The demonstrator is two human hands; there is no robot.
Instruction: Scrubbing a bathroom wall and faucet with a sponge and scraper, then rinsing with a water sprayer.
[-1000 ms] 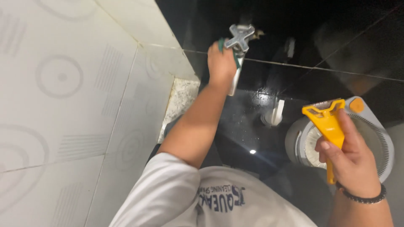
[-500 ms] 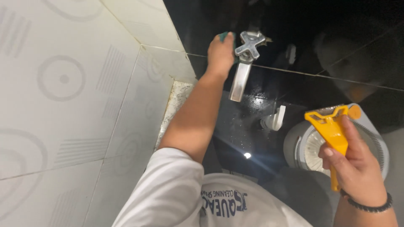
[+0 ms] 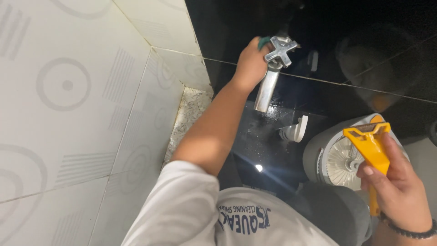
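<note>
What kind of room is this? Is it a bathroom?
Probably a bathroom or washroom. The walls are tiled, white tiles beside glossy black tiles, and a metal tap with a cross handle comes out of the black wall.

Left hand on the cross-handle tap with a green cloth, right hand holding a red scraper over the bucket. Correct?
Not quite. The scraper in the right hand is yellow, not red, as the head view shows. The rest holds: the left hand is at the cross-handle tap with a bit of green cloth showing, and the scraper is over the bucket.
</note>
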